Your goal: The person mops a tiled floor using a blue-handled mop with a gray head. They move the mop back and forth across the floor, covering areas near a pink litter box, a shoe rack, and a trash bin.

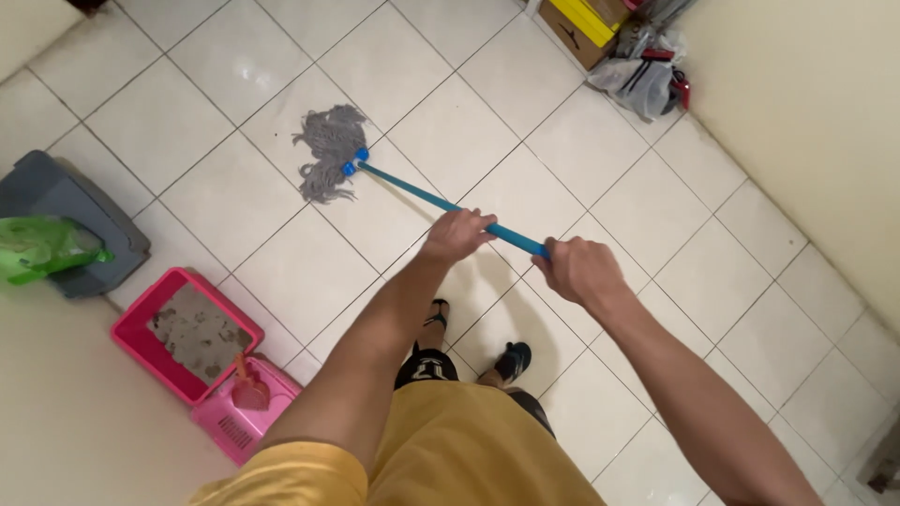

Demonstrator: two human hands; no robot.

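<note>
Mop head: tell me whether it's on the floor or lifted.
On the floor: the grey mop head lies spread on the white tiles.

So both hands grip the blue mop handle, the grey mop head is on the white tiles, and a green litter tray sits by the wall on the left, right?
Not quite: the litter tray is pink, not green; the green thing nearby is a bag on a grey bin. The head view shows this. The rest holds: left hand and right hand grip the blue mop handle, and the grey mop head lies on the white tiles.

The right hand [574, 270] hides the blue mop handle's [427, 199] upper end.
</note>
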